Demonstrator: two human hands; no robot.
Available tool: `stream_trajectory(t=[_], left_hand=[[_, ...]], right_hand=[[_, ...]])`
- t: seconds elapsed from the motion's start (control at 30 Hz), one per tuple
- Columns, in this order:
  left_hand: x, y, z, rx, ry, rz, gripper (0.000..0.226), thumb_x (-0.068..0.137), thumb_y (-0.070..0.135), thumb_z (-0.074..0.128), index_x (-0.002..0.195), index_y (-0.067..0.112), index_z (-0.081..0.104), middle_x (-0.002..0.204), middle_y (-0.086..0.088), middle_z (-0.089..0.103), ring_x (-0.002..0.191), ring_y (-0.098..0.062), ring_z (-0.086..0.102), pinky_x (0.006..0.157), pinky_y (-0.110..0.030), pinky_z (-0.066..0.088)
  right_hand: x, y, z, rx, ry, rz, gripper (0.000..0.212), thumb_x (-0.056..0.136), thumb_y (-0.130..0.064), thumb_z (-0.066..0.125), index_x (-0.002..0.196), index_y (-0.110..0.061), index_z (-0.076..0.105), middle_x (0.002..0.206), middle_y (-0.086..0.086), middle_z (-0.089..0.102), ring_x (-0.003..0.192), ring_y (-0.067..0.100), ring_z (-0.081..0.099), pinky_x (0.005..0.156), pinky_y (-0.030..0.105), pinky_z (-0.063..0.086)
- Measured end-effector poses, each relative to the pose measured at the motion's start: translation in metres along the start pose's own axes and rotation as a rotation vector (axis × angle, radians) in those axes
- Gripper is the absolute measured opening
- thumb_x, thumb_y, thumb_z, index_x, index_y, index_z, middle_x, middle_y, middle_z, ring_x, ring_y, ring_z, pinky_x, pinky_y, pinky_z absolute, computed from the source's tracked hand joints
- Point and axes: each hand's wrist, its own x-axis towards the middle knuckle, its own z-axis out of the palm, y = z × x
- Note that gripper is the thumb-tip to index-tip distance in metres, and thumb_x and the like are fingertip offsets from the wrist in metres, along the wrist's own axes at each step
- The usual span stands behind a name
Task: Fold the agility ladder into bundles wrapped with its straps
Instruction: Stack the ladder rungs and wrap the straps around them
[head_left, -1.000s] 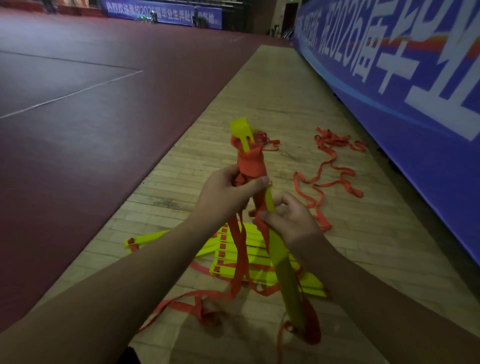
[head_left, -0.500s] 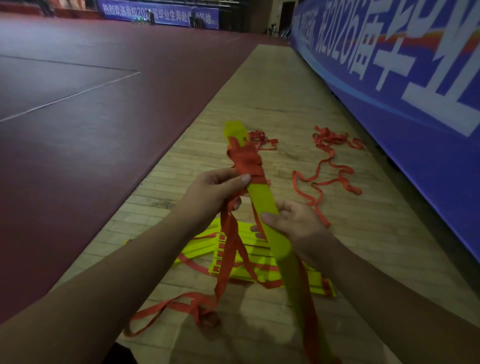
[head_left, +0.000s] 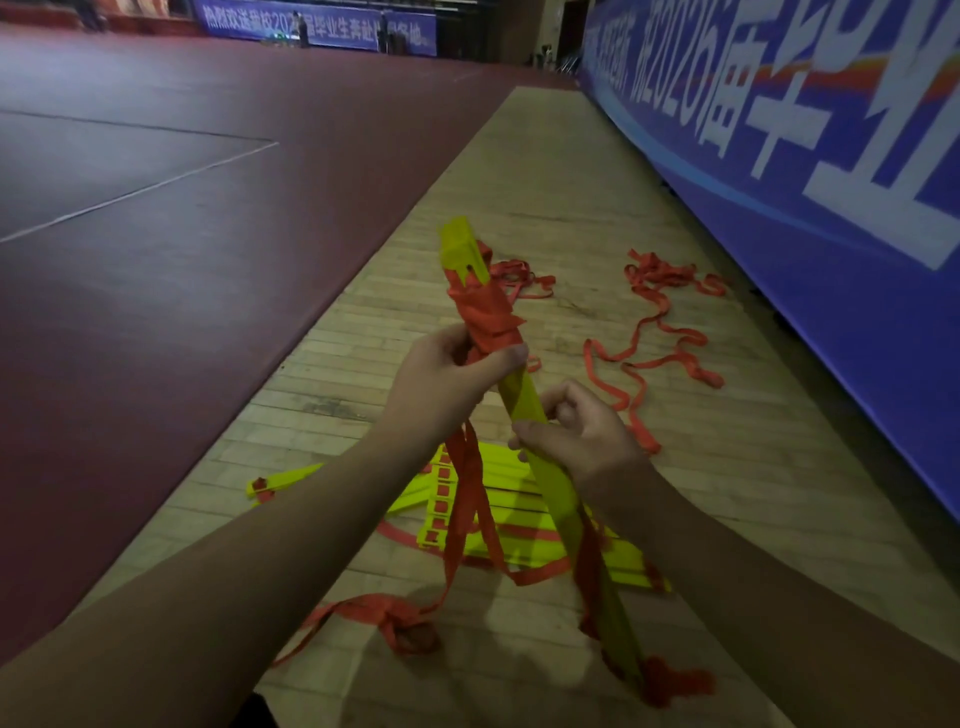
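I hold a stack of yellow ladder rungs (head_left: 522, 400) tilted upright, its top end away from me. Orange strap (head_left: 488, 317) is wound around the upper part. My left hand (head_left: 441, 382) pinches the strap against the rungs just below the winding. My right hand (head_left: 582, 436) grips the rung stack lower down. Loose orange strap (head_left: 467, 499) hangs from my left hand to the floor and ends in a tangle (head_left: 400, 618). Another pile of yellow rungs (head_left: 509, 519) lies flat on the wooden floor beneath my hands.
More loose orange strap (head_left: 660, 338) trails over the wooden floor strip (head_left: 545, 171) toward the blue banner wall (head_left: 831, 182) on the right. A dark red court surface (head_left: 182, 208) lies to the left.
My left hand has come back up against the winding, pressing strap to the rungs. The rung stack has turned slightly, and my right hand keeps its grip.
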Motion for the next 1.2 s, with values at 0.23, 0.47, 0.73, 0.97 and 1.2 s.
stream_trajectory(t=[0.23,0.47,0.73,0.97,1.2], left_hand=[[0.003,0.002,-0.020,-0.322,-0.175,-0.001,0.035,0.079,0.012,0.062,0.107,-0.008,0.062,0.080,-0.009,0.066,0.053,-0.007,0.040,0.050,-0.017,0.031],[-0.001,0.003,-0.022,-0.257,-0.194,-0.125,0.020,0.095,0.015,0.058,0.093,-0.004,0.065,0.072,-0.015,0.056,0.055,-0.019,0.048,0.046,-0.021,0.040],[-0.005,-0.003,-0.004,-0.093,-0.161,-0.158,0.026,0.095,0.023,0.064,0.090,-0.002,0.068,0.070,-0.013,0.060,0.057,-0.019,0.050,0.047,-0.022,0.038],[-0.005,-0.011,0.000,0.195,-0.133,0.046,0.038,0.073,0.042,0.077,0.087,0.008,0.070,0.070,-0.016,0.063,0.060,-0.010,0.050,0.057,-0.037,0.041],[-0.005,-0.006,-0.010,-0.163,-0.143,-0.063,0.027,0.083,0.009,0.075,0.100,-0.010,0.065,0.092,-0.037,0.067,0.079,-0.038,0.062,0.076,-0.062,0.050]], right_hand=[[-0.005,-0.004,-0.014,0.248,-0.265,0.235,0.040,0.088,-0.028,0.062,0.120,-0.005,0.059,0.099,0.019,0.070,0.088,0.025,0.064,0.078,0.037,0.048],[-0.001,-0.002,-0.005,0.273,-0.022,0.122,0.008,0.086,-0.008,0.067,0.094,-0.007,0.065,0.078,0.006,0.070,0.072,0.019,0.065,0.068,0.028,0.055],[0.004,0.014,-0.008,0.037,0.077,0.039,0.022,0.079,-0.025,0.076,0.092,-0.012,0.064,0.100,0.022,0.071,0.090,0.032,0.067,0.074,0.039,0.053],[0.001,0.012,0.004,0.036,0.041,-0.112,0.024,0.091,-0.003,0.065,0.081,-0.014,0.046,0.075,0.029,0.058,0.070,0.025,0.058,0.065,0.039,0.045],[0.000,-0.003,0.000,0.472,-0.175,0.046,0.020,0.092,-0.014,0.056,0.109,-0.005,0.056,0.097,0.025,0.068,0.088,0.035,0.063,0.083,0.048,0.051]])
